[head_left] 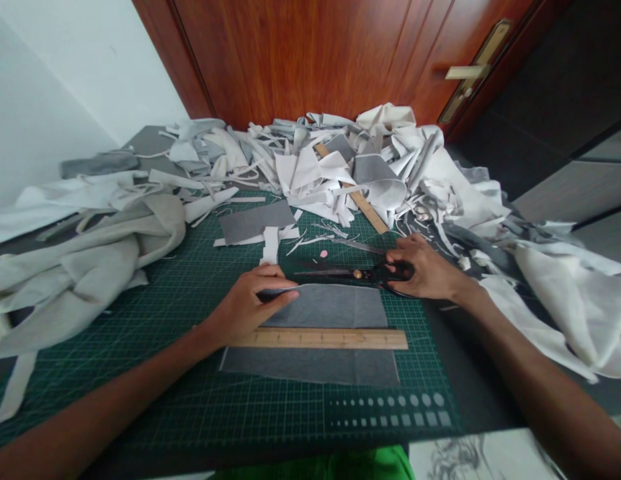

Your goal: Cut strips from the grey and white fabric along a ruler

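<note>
My left hand (243, 300) pinches the far left corner of a grey piece of fabric (340, 305) between thumb and fingers, lifting that edge slightly. My right hand (424, 268) grips the black handles of a pair of scissors (358, 274). Their blades point left, along the far edge of the fabric; whether they touch it I cannot tell. A wooden ruler (330, 339) lies across the fabric, whose grey cloth shows on both sides of it. Beneath everything is a green gridded cutting mat (160, 400). A small pink bit (323, 254) sits beyond the blades.
Heaped white and grey fabric scraps (310, 170) line the back, with a second wooden ruler (367, 210) partly buried. A grey rectangle of cloth (257, 223) lies behind my left hand. Crumpled beige cloth (90, 273) is at left, white cloth (575, 300) at right. A wooden door (310, 60) stands behind.
</note>
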Available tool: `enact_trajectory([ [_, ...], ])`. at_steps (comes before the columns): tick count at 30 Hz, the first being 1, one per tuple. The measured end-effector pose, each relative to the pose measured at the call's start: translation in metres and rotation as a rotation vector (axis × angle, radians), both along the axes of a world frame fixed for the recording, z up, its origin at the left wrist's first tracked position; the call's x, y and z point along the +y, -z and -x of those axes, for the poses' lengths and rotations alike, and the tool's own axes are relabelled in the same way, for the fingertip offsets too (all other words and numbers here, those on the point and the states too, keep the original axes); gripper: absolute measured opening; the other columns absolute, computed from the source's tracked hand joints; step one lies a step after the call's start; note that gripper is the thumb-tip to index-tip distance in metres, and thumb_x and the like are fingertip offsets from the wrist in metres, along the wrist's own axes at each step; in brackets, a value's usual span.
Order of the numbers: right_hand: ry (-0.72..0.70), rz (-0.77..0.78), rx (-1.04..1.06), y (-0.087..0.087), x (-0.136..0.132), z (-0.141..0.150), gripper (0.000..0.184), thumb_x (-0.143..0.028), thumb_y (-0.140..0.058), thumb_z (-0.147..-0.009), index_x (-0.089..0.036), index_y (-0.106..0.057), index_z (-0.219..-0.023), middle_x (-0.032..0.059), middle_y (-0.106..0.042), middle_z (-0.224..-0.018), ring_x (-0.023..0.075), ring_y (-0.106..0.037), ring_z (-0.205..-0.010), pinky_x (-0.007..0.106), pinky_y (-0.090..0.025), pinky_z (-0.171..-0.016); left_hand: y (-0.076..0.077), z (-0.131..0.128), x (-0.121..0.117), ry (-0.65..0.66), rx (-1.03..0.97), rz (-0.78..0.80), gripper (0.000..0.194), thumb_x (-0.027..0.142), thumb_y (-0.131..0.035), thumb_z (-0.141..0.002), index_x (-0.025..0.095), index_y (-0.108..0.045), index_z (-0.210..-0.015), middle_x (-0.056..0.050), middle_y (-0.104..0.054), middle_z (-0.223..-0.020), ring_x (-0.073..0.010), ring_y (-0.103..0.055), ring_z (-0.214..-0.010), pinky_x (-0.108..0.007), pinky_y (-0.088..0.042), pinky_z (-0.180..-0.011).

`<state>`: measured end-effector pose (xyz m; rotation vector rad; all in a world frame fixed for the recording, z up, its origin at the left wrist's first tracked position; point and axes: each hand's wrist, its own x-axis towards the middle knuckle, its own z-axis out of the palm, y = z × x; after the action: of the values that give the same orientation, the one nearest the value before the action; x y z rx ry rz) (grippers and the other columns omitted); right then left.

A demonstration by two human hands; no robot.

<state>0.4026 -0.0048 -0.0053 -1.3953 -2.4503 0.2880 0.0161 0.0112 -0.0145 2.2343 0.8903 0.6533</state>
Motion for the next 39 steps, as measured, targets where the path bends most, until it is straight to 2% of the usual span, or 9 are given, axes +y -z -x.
enact_trajectory([
  [8, -0.048, 0.066, -0.051, 0.0, -0.001, -0.008, 0.03, -0.04, -0.085, -0.077, -0.026, -0.059, -0.073, 0.0003, -0.055, -0.076, 0.0216, -0.052, -0.075, 0.04, -0.038, -0.08, 0.001, 0.001, -0.001, -0.037, -0.035, -0.012, 0.028, 0.045, -0.069, -0.102, 0.024, -0.086, -0.095, -0.004, -0.072, -0.087, -0.0186, -0.066, -0.084, -0.031, -0.052, -0.078],
  [16, -0.03, 0.081, -0.059, 0.002, 0.001, -0.017, 0.03, -0.041, -0.087, -0.077, -0.026, -0.061, -0.075, 0.0002, -0.056, -0.077, 0.0213, -0.052, -0.075, 0.041, -0.038, -0.078, 0.003, 0.002, -0.001, -0.035, -0.081, -0.033, 0.018, 0.036, -0.073, -0.1, 0.025, -0.086, -0.094, -0.002, -0.07, -0.085, -0.0165, -0.065, -0.081, -0.03, -0.051, -0.079],
  [22, -0.034, 0.101, -0.059, 0.0, 0.001, -0.018, 0.028, -0.037, -0.086, -0.075, -0.026, -0.061, -0.074, 0.0002, -0.055, -0.078, 0.0215, -0.053, -0.077, 0.042, -0.04, -0.079, 0.001, 0.002, -0.001, -0.05, -0.065, -0.021, 0.022, 0.04, -0.071, -0.101, 0.025, -0.086, -0.095, -0.003, -0.07, -0.085, -0.0172, -0.065, -0.081, -0.03, -0.052, -0.078],
  [30, -0.027, 0.098, -0.075, 0.002, 0.001, -0.018, 0.028, -0.037, -0.086, -0.076, -0.026, -0.061, -0.075, 0.0004, -0.055, -0.077, 0.0212, -0.052, -0.076, 0.042, -0.039, -0.079, 0.004, 0.003, -0.002, -0.039, -0.107, -0.033, 0.015, 0.031, -0.073, -0.099, 0.028, -0.087, -0.094, -0.001, -0.067, -0.086, -0.0152, -0.064, -0.08, -0.028, -0.048, -0.075],
  [39, -0.046, 0.108, -0.039, 0.0, 0.0, -0.018, 0.025, -0.033, -0.085, -0.075, -0.026, -0.061, -0.075, 0.0006, -0.055, -0.079, 0.0223, -0.053, -0.079, 0.041, -0.04, -0.077, 0.001, 0.002, -0.002, -0.044, -0.095, -0.028, 0.016, 0.031, -0.072, -0.099, 0.025, -0.085, -0.092, -0.001, -0.069, -0.086, -0.0164, -0.065, -0.083, -0.029, -0.05, -0.079],
])
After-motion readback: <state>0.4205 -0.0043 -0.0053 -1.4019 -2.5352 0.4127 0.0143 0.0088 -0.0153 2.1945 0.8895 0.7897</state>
